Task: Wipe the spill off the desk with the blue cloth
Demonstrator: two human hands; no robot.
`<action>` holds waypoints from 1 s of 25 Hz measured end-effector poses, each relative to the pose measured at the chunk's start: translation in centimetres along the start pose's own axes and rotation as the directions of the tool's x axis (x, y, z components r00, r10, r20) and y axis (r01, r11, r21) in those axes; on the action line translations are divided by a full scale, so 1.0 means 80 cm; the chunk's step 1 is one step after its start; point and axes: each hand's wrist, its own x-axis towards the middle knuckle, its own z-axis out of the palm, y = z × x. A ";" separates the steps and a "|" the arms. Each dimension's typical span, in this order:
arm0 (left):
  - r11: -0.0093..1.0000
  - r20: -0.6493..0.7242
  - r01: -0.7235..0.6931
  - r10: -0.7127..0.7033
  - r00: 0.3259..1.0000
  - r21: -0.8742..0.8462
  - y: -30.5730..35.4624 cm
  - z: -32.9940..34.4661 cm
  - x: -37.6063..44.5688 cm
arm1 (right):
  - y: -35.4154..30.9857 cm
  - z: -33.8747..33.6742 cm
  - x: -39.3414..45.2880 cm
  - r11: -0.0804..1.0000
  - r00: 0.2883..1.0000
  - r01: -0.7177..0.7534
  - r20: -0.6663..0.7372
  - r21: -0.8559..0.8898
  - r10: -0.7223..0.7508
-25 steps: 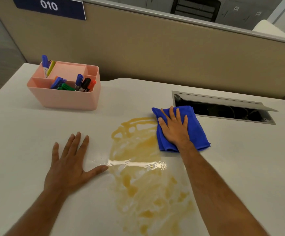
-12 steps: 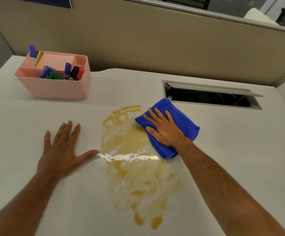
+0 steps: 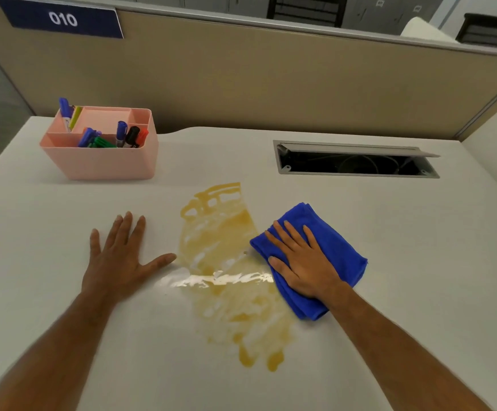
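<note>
We lean over one desk [image 3: 419, 277], pale and wide, bounded at its far edge by a tan partition [image 3: 271, 84]; one amber spill [image 3: 220, 262] runs from mid-desk toward the near edge, smeared thin in its middle and ending in two thicker drops nearest us, so we judge the wiping is under way and far from done; one open cable hatch [image 3: 357, 161] sits toward the far right corner, well apart from the liquid; one pink organiser [image 3: 102, 161] stands toward the far left corner, also well apart, holding what we count as about seven markers [image 3: 128, 137], though they overlap and the count is unsure; one blue cloth [image 3: 330, 247], folded into a thick pad, lies at the right margin of the spill, its left corner touching the wet area, placed there, we judge, to sweep across it; our right hand [image 3: 303, 262] lies flat on the cloth with fingers straight and spread, pressing it down, not clutching it; our left hand [image 3: 120, 259] rests palm-down on dry desk just left of the spill, fingers extended, thumb tip reaching almost to the wet edge, probably as a brace while we lean
</note>
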 end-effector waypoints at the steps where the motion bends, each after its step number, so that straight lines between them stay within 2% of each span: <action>1: 1.000 0.002 -0.002 0.002 1.000 0.000 0.001 -0.001 0.000 | -0.003 0.003 -0.009 1.000 1.000 -0.015 0.000 -0.009 0.015; 7: 1.000 0.004 0.002 -0.002 1.000 -0.005 0.001 -0.002 -0.001 | -0.033 0.019 -0.062 0.991 0.991 -0.135 0.001 0.007 0.135; 10: 1.000 0.000 0.002 -0.002 1.000 -0.004 0.002 -0.002 -0.001 | -0.066 0.029 -0.084 0.969 0.970 -0.242 -0.020 0.039 0.243; 13: 1.000 -0.001 0.001 -0.001 1.000 -0.007 0.003 -0.003 -0.001 | -0.105 0.038 -0.090 0.916 0.915 -0.397 -0.061 0.053 0.400; 18: 1.000 -0.001 0.004 -0.004 1.000 0.011 0.002 -0.001 0.000 | -0.141 0.035 -0.057 0.772 0.765 -0.610 -0.124 0.177 0.632; 21: 1.000 -0.002 0.000 0.000 1.000 0.021 0.001 0.002 0.000 | -0.139 0.029 -0.022 0.710 0.703 -0.679 -0.115 0.186 0.702; 25: 1.000 -0.001 -0.003 0.003 1.000 0.030 0.001 0.002 0.001 | -0.128 0.016 0.034 0.689 0.686 -0.695 -0.100 0.204 0.721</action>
